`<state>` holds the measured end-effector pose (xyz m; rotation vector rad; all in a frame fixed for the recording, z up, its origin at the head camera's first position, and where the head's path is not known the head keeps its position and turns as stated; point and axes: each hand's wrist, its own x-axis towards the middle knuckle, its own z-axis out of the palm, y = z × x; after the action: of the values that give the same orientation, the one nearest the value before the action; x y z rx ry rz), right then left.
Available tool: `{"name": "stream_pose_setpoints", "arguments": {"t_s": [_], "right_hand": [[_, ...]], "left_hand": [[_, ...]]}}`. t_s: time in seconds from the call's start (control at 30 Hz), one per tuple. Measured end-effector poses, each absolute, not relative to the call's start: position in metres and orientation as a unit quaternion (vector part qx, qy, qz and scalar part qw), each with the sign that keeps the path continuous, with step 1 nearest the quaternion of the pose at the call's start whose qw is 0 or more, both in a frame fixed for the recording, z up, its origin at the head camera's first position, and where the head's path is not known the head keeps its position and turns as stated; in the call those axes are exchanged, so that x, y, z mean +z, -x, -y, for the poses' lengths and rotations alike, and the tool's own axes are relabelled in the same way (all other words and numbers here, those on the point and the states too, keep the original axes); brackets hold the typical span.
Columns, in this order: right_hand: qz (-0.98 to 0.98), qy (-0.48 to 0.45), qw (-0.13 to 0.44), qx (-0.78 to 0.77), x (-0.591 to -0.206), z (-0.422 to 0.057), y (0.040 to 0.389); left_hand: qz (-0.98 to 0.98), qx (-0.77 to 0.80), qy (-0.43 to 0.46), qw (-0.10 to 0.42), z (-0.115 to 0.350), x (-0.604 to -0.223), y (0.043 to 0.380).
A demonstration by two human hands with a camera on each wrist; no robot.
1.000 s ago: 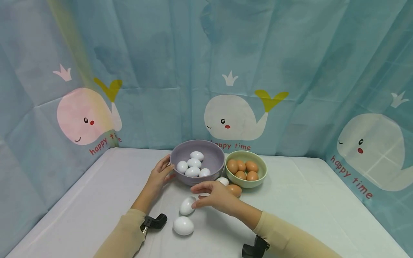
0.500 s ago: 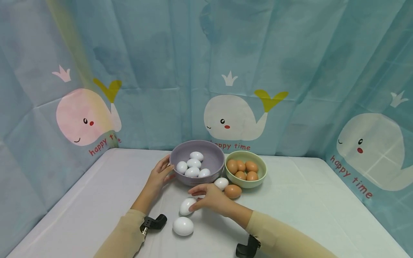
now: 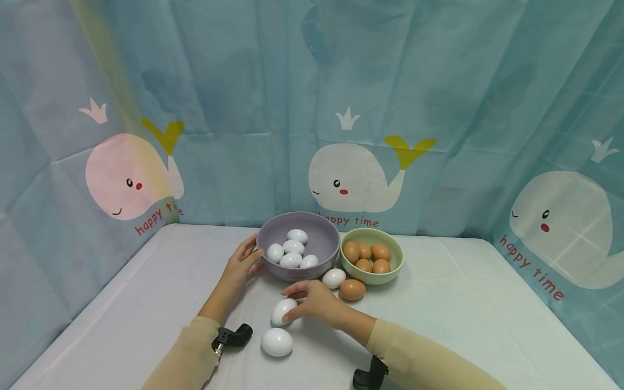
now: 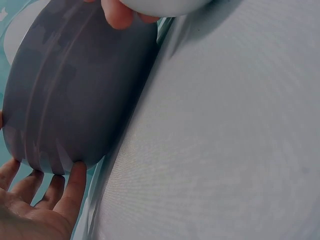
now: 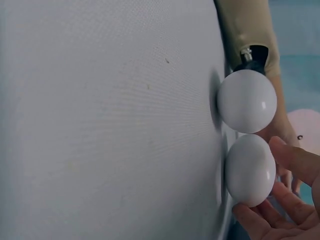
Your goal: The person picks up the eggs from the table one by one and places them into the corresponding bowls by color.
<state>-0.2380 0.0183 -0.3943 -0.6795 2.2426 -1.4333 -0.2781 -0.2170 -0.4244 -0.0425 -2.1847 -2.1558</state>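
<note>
In the head view my left hand [image 3: 241,260] rests against the left side of a purple bowl [image 3: 324,233] that holds several white eggs [image 3: 293,246]. Its fingertips touch the bowl's outer wall, fingers spread, in the left wrist view. In front of the bowl my right hand [image 3: 314,300] has thumb and fingers around a white egg [image 5: 250,170], which appears to be on the tablecloth. Beside it, nearer to me, lies another white egg [image 3: 277,342]. To the right of that hand are a third loose white egg [image 3: 333,278] and a brown egg [image 3: 352,290].
A smaller green bowl [image 3: 400,260] with several brown eggs [image 3: 380,251] stands against the purple bowl's right side. White cloth [image 3: 463,314] covers the table. Behind it hangs a blue curtain [image 3: 234,173] printed with whales.
My right hand has shifted slightly left and toward me, its fingers closing in around the white egg. The loose white egg beside the brown one shows more fully. The left hand stays put.
</note>
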Motion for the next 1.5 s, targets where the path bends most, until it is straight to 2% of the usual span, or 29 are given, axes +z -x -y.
{"name": "stream_pose_setpoints", "arguments": {"t_s": [0.7, 1.13, 1.5], "right_hand": [[-0.834, 0.233, 0.172, -0.469, -0.395, -0.015, 0.242], [-0.805, 0.256, 0.141, -0.516, -0.339, -0.030, 0.261], [-0.821, 0.184, 0.124, -0.526, -0.320, -0.033, 0.291]], "left_hand": [[0.709, -0.704, 0.008, 0.032, 0.217, -0.424, 0.278], [0.712, -0.701, 0.010, 0.034, 0.217, -0.424, 0.279], [0.718, -0.694, 0.011, 0.036, 0.217, -0.423, 0.276]]}}
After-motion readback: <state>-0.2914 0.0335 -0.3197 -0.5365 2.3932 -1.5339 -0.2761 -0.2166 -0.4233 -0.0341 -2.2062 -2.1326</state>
